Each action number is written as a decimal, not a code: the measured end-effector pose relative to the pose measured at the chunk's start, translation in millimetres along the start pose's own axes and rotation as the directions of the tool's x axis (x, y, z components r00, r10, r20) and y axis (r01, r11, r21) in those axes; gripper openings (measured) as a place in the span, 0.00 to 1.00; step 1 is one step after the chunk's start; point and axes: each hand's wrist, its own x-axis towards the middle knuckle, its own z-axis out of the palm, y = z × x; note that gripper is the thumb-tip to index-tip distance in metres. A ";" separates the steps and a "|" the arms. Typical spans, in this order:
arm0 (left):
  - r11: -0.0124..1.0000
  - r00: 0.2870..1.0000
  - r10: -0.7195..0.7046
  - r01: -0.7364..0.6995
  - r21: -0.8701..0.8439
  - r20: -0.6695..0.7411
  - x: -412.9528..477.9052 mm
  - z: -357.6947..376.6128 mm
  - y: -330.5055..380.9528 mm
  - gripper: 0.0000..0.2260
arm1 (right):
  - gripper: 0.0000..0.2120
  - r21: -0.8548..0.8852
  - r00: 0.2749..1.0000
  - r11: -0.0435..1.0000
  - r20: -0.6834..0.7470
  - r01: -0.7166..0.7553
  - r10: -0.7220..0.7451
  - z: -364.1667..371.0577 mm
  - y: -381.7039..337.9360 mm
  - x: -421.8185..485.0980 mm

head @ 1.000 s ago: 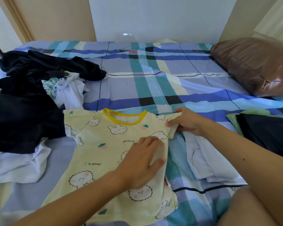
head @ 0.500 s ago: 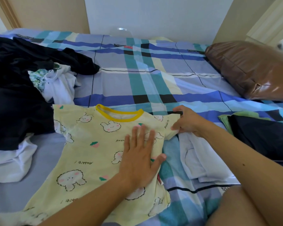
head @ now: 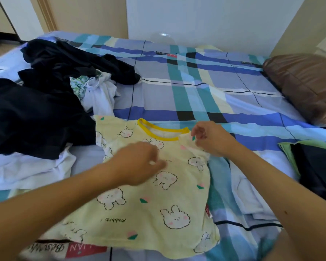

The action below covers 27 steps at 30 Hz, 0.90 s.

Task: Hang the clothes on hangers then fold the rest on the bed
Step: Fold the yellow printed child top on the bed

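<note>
The right hand (head: 211, 138) pinched the yellow shirt (head: 158, 204) by its sleeve. Beside those fingers, the left hand (head: 139, 162) was too blurry to tell.

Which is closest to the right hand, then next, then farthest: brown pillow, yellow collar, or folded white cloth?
1. yellow collar, just left of the right hand.
2. folded white cloth, lower right.
3. brown pillow, far right corner.

Yellow bunny-print shirt (head: 158, 194) lies flat on the bed (head: 196, 95) — one sleeve folded inward.
</note>
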 end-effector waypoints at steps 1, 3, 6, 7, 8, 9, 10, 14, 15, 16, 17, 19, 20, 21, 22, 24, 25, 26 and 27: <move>0.994 0.995 -0.098 0.099 0.042 -0.035 -3.0 -9.9 -18.9 0.19 | 0.08 -0.060 0.994 0.997 0.094 -0.055 0.060 1.3 2.7 -2.8; 0.942 0.955 -0.289 0.295 0.161 -0.062 -3.2 -29.0 -57.9 0.22 | 0.20 -0.186 0.952 0.975 0.257 -0.121 0.167 1.7 1.8 -9.8; 0.875 0.893 -0.443 0.449 0.179 -0.076 -1.2 -43.4 -101.4 0.25 | 0.20 -0.221 0.936 0.962 0.278 -0.158 0.217 0.7 0.4 -12.4; 0.867 0.880 -0.466 0.476 0.150 -0.093 -1.2 -44.6 -108.9 0.26 | 0.18 -0.203 0.941 0.962 0.247 -0.184 0.232 0.6 2.1 -11.3; 0.862 0.869 -0.485 0.494 0.117 -0.093 -0.4 -43.8 -114.6 0.28 | 0.17 -0.169 0.944 0.961 0.214 -0.217 0.251 0.3 2.9 -10.0; 0.859 0.861 -0.504 0.508 0.064 -0.076 0.5 -42.3 -117.3 0.28 | 0.15 -0.132 0.946 0.959 0.176 -0.252 0.273 0.3 4.1 -8.9; 0.851 0.850 -0.525 0.524 -0.028 -0.042 -0.9 -40.9 -121.2 0.29 | 0.14 -0.093 0.951 0.959 0.129 -0.269 0.280 2.8 2.6 -6.8; 0.724 0.854 -0.520 0.447 -0.526 0.010 12.8 -29.2 -121.3 0.23 | 0.10 0.035 0.981 0.981 -0.026 -0.190 0.191 4.5 -5.5 -11.1; 0.718 0.858 -0.512 0.402 -0.569 -0.040 15.7 -27.3 -121.4 0.20 | 0.09 0.097 0.987 0.983 0.018 -0.159 0.157 6.8 -10.3 -13.8; 0.736 0.858 -0.503 0.361 -0.573 -0.104 18.4 -25.6 -120.6 0.18 | 0.07 0.167 0.988 0.977 0.097 -0.134 0.119 10.3 -13.6 -16.3; 0.772 0.853 -0.490 0.329 -0.544 -0.179 20.8 -23.7 -119.2 0.17 | 0.04 0.215 0.980 0.969 0.183 -0.123 0.084 13.7 -16.3 -18.9; 0.840 0.828 -0.457 0.281 -0.465 -0.325 24.7 -18.4 -111.8 0.18 | 0.05 0.242 0.962 0.966 0.271 -0.094 0.026 19.0 -15.3 -19.4; 0.868 0.813 -0.423 0.238 -0.435 -0.400 24.6 -16.3 -105.7 0.19 | 0.07 0.237 0.966 0.969 0.258 -0.070 0.007 19.8 -13.0 -17.4; 0.898 0.795 -0.373 0.181 -0.400 -0.478 24.0 -14.8 -97.8 0.18 | 0.09 0.220 0.977 0.975 0.213 -0.036 -0.012 18.7 -11.1 -15.3; 0.929 0.783 -0.301 0.112 -0.352 -0.545 23.5 -12.9 -89.2 0.17 | 0.11 0.187 0.988 0.982 0.151 0.012 -0.041 17.5 -8.5 -13.0; 0.978 0.808 -0.071 -0.060 -0.202 -0.584 22.9 -7.0 -77.6 0.12 | 0.16 0.105 0.991 0.990 0.085 0.094 -0.103 15.1 -4.4 -9.5; 0.984 0.851 0.043 -0.126 -0.123 -0.523 22.5 -2.5 -73.2 0.08 | 0.18 0.077 0.988 0.991 0.098 0.112 -0.120 15.3 -2.9 -9.0; 0.985 0.901 0.127 -0.165 -0.058 -0.414 22.3 2.6 -69.8 0.06 | 0.20 0.048 0.983 0.991 0.134 0.121 -0.127 16.4 -1.9 -8.5; 0.981 0.939 0.181 -0.194 -0.013 -0.293 22.2 7.9 -66.8 0.06 | 0.22 0.003 0.976 0.992 0.183 0.124 -0.122 18.8 -1.6 -8.0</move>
